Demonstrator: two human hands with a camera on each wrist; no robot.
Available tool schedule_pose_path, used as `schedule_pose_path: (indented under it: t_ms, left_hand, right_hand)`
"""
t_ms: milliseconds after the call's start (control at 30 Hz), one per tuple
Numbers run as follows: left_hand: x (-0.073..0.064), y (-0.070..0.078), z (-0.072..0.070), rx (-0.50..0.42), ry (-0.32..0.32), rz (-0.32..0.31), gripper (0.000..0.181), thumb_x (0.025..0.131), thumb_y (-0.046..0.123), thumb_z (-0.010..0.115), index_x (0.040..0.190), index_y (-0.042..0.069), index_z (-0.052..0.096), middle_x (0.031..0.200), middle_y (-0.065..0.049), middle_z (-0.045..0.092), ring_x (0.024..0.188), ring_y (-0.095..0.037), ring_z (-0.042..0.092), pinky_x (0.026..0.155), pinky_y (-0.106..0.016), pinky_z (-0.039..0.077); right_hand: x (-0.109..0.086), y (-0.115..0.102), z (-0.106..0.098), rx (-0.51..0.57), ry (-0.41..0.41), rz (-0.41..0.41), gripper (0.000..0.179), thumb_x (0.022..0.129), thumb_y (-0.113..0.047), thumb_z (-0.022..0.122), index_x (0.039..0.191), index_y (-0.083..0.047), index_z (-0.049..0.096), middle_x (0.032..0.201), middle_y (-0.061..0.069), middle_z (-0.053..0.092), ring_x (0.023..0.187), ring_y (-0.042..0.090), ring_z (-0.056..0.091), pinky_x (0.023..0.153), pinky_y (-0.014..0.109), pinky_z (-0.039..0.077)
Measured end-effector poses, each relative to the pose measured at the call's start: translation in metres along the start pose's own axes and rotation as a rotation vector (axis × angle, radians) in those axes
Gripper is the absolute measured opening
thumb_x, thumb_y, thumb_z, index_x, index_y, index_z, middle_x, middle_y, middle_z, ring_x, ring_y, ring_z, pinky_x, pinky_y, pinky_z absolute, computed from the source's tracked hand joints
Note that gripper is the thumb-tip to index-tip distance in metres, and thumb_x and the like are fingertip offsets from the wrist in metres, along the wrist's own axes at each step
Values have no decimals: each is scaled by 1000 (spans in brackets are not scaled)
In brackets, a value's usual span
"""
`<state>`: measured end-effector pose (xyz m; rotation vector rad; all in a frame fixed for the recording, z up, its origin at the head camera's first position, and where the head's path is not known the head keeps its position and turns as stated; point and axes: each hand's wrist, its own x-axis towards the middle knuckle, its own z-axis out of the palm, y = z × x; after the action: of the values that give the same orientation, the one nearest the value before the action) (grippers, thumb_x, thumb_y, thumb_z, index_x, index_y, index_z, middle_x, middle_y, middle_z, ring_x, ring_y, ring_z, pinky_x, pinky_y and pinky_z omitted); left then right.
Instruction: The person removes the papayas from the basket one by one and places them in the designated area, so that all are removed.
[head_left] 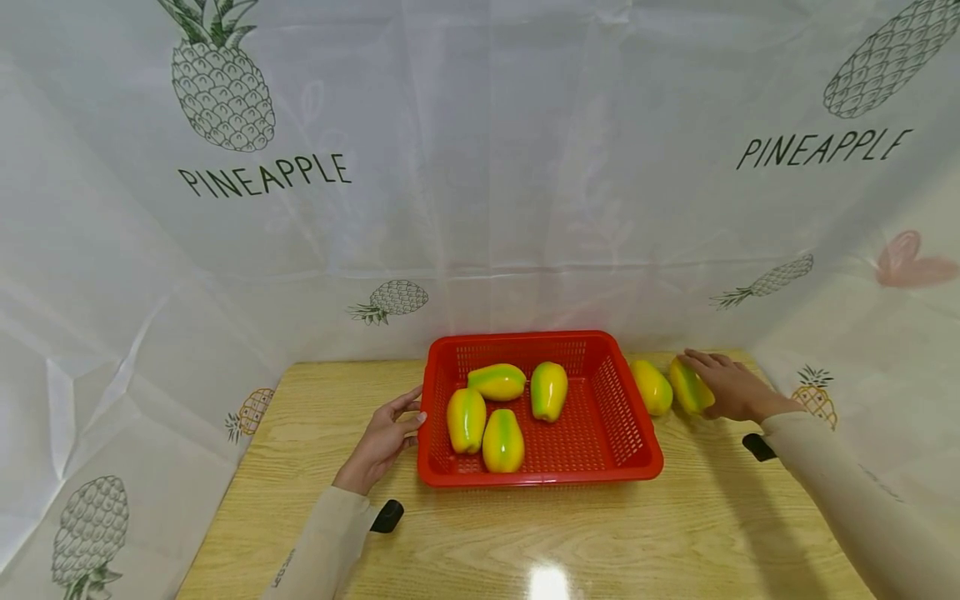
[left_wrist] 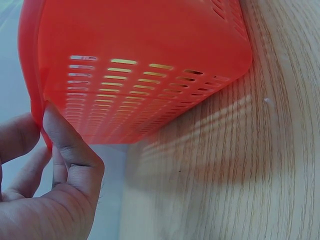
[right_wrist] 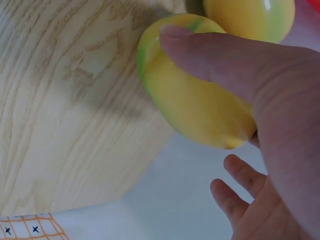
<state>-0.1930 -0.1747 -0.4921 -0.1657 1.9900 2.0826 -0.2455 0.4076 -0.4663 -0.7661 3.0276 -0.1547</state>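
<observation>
A red plastic basket (head_left: 540,478) stands on the wooden table with several glossy yellow-green papayas in it, one of them a papaya (head_left: 503,442) near the front rim. My left hand (head_left: 385,437) pinches the basket's left rim between thumb and fingers; the left wrist view shows the thumb (left_wrist: 70,135) against the rim's outer side. To the right of the basket, my right hand (head_left: 731,386) grips another papaya (right_wrist: 200,95), its thumb lying across the fruit. A further papaya (head_left: 651,387) rests between that one and the basket's right wall.
The wooden table (head_left: 480,542) extends in front of the basket. Behind it and at both sides hangs a pale sheet (head_left: 525,208) printed with pineapples, close to the basket's back rim.
</observation>
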Motion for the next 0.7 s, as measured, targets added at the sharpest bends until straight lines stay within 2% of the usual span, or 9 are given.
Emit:
schedule_pose_path:
  t_ms: [267,700]
  left_hand:
    - [0,0,1,11,6,-1,57,107,-1,56,162,11,45,138,-16,46,87,-14,58,70,-24,54]
    - [-1,0,1,12,10,-5,57,107,-1,56,162,12,45,139,-17,47,90,-15,60,70,-23,54]
  right_hand:
    - [3,1,5,6,-37,17,96,70,-5,97,147,8,42,154,34,38,132,62,43,102,81,38]
    - [5,4,13,5,-29,-7,95,67,-2,97,145,8,44,153,37,39,132,63,41,101,81,39]
